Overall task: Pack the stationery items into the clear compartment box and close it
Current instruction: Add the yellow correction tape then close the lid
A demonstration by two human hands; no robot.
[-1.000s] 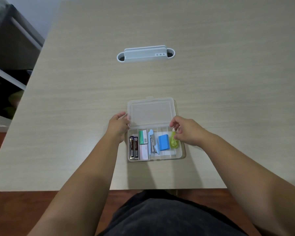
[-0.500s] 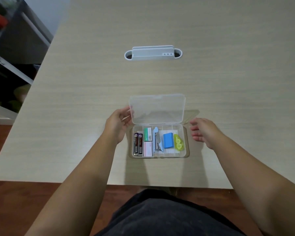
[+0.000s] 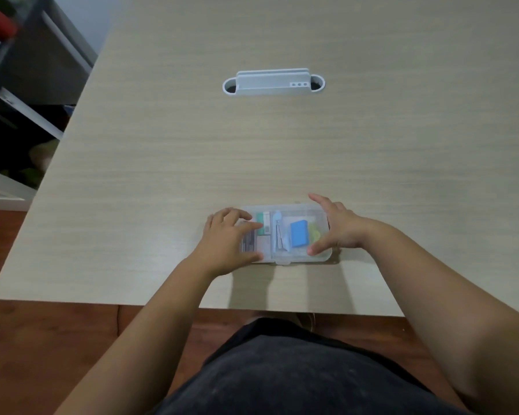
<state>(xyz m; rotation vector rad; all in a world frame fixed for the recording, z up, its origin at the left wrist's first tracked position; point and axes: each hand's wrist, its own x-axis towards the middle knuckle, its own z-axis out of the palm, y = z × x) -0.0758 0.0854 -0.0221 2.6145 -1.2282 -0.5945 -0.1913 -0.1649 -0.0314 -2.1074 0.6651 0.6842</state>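
Note:
The clear compartment box (image 3: 285,259) lies near the table's front edge with its lid down over the contents. Through the lid I see a blue eraser (image 3: 299,233), a green-and-white packet (image 3: 263,224), a metal clip tool (image 3: 277,235), dark batteries (image 3: 248,244) and a yellow-green item (image 3: 314,235). My left hand (image 3: 226,239) rests on the lid's left end, fingers spread, thumb at the front edge. My right hand (image 3: 334,227) presses the right end, thumb at the front right corner.
A white cable-port insert (image 3: 272,82) sits in the wooden table (image 3: 162,163) further back. Dark furniture and a red object stand off the table's left side. My lap lies below the front edge.
The lid, upright half a second ago, has swung down onto the box. Both hands have moved on top of it, the right one coming in from the side.

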